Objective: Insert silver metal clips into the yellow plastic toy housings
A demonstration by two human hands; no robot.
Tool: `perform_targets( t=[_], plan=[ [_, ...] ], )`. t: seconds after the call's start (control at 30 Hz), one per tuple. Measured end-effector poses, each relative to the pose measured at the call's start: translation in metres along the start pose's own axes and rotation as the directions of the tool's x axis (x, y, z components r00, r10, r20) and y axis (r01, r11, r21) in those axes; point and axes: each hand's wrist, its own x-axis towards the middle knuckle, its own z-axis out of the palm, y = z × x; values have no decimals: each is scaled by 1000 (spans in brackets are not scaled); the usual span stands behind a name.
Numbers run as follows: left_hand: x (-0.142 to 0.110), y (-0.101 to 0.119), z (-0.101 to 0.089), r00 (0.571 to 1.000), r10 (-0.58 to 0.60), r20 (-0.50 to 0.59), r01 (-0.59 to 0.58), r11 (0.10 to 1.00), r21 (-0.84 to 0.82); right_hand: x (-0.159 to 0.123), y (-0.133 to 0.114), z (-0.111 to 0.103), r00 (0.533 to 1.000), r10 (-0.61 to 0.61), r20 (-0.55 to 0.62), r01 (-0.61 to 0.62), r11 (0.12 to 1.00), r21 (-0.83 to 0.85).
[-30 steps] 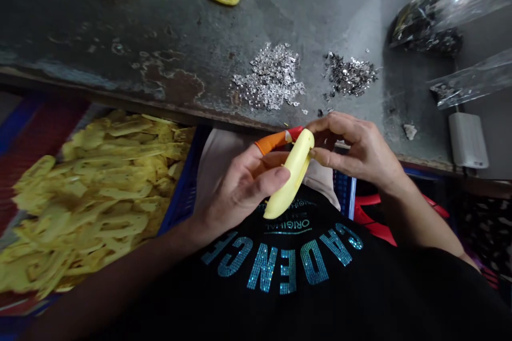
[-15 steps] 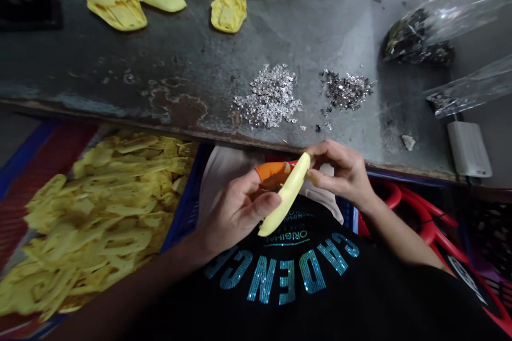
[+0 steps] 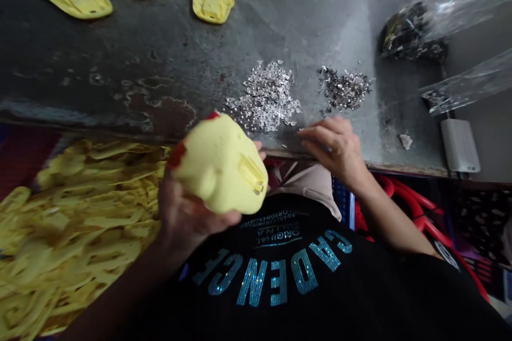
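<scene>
- at the front edge of the worktop (image 3: 136, 48), the left hand (image 3: 188, 216) curls around a yellow moulded shell (image 3: 216, 170), which is held up, overlapping that edge in view.
- the right hand (image 3: 334, 144) is by the same edge, its fingers bunched close to the thumb; whether it pinches anything, i cannot tell.
- just beyond the hands, a silvery heap (image 3: 270, 97) of small metal pieces and a darker heap (image 3: 347, 89) lie side by side, a strip of grey surface between.
- a wider grey stretch runs left and back towards more yellow shells (image 3: 214, 0).
- on the right, plastic bags (image 3: 416, 32) and a white box (image 3: 460, 145) limit the room.
- below the edge, flat yellow pieces (image 3: 104, 224) are piled left; red tubing (image 3: 416, 208) is right.
</scene>
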Motion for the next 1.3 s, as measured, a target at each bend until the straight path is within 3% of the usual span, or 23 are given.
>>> perform_targets(
  t=[0.07,0.1,0.17,0.27,0.4,0.53,0.73,0.9,1.07,1.3],
  plan=[
    [8,0,10,987,158,-41,-158,987,9,8,14,-6,992,-74,-101,26,911,-412],
    [11,0,15,978,199,-68,-199,980,12,9,20,-6,990,-107,-95,43,856,-516],
    [14,-2,24,979,170,-116,-172,985,-4,7,26,-1,985,-163,-61,96,800,-592],
    [11,-5,29,990,64,-122,-72,996,-61,-10,26,7,976,-210,-52,138,788,-601],
    [6,-11,28,999,-2,-43,-3,995,-105,-30,24,6,968,-245,-62,169,810,-562],
    [6,-16,32,999,2,-32,-5,992,-123,-18,24,0,973,-201,-111,104,816,-568],
    [3,-15,35,999,-18,-44,13,993,-116,7,20,-3,997,-69,34,77,832,-549],
    [3,-17,32,1000,4,-21,-7,993,-119,1,18,-11,994,-57,90,93,874,-477],
    [5,-18,32,1000,-3,-9,2,992,-126,-4,16,-12,998,-60,27,65,856,-513],
    [3,-18,30,1000,-24,-14,22,990,-139,-20,10,-6,996,-69,59,89,872,-481]
  ],
)
